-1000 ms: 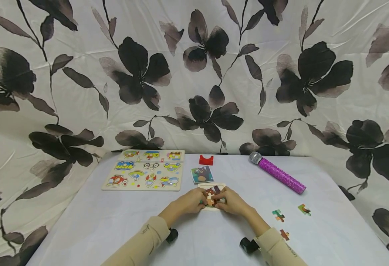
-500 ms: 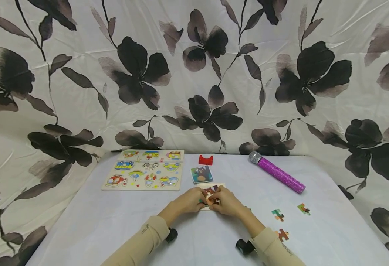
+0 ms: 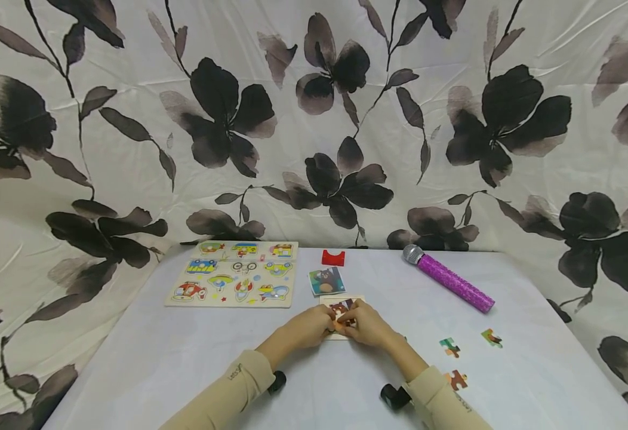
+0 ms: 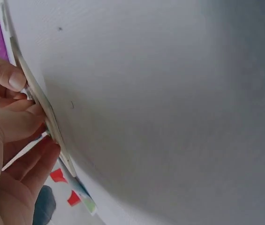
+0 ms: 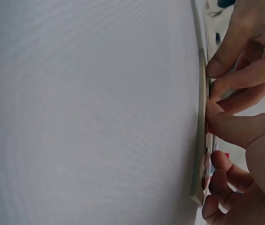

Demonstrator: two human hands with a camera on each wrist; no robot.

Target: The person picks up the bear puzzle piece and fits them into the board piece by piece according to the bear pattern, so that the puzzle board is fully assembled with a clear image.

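Note:
A small wooden jigsaw tray with a brown bear picture lies between both hands in the head view. My left hand grips its left side, fingertips at the edge and on the face. My right hand pinches a brown-orange puzzle piece over the lower half, mostly hidden by the fingers. In the right wrist view, the right thumb presses low on the tray, right beside the left fingertips. Seen edge-on in the left wrist view, the tray lies close along the white cloth.
Several loose jigsaw pieces lie to the right, among them a green one and a brown one. Behind the tray are a bear card and a red piece. A vehicle puzzle board and a glittery microphone flank them.
My right hand has shifted slightly left and inward over the tray, its fingers now closer to the left fingertips. The left hand barely moves. The tray stays in place.

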